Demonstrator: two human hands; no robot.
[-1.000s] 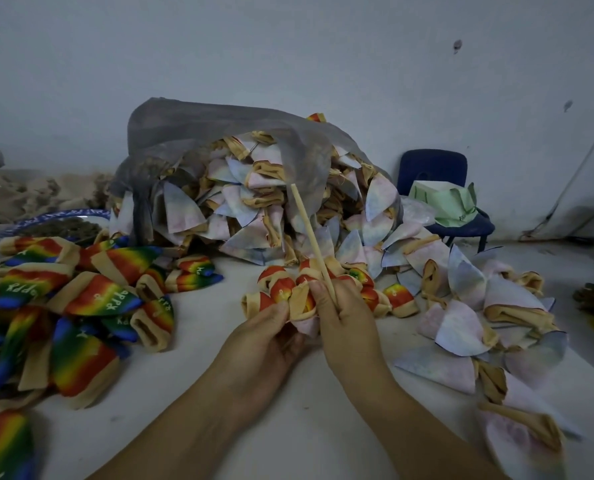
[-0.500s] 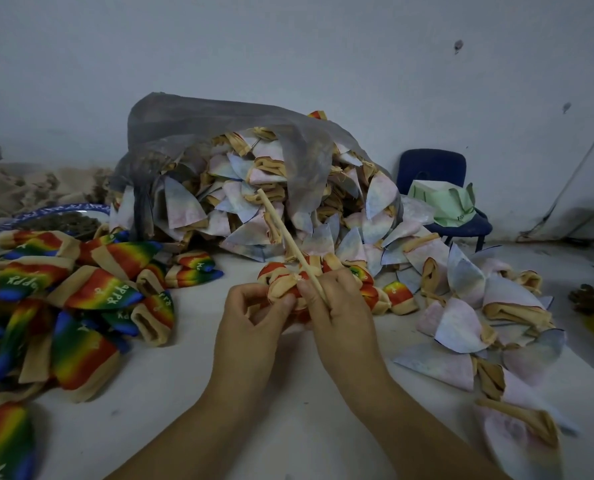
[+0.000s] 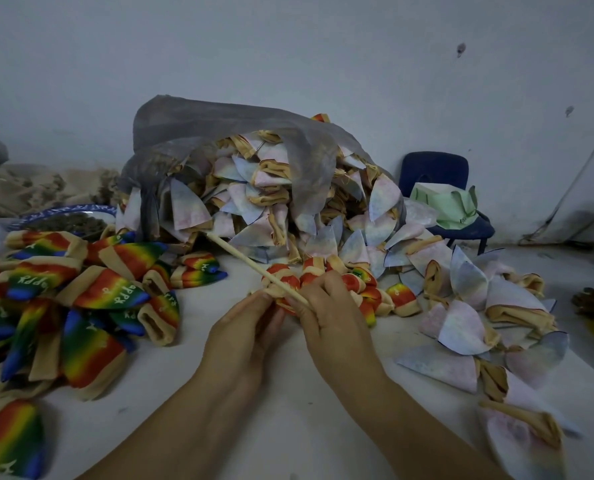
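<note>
Now, just in front of the grey, crinkled plastic bag [image 3: 219, 123], the hands are close together: the right hand [image 3: 337, 317] pinches a thin, smooth wooden stick [image 3: 254, 267], the left hand [image 3: 250, 327] grips a soft red-and-tan cloth piece [image 3: 290, 280]; the stick's lower end is hidden behind the fingers

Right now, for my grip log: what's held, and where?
Right hand: wooden stick, near its lower end. Left hand: rainbow fabric piece, at its near edge.

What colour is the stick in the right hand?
The stick is pale tan, like bare wood, seen in the head view.
</note>
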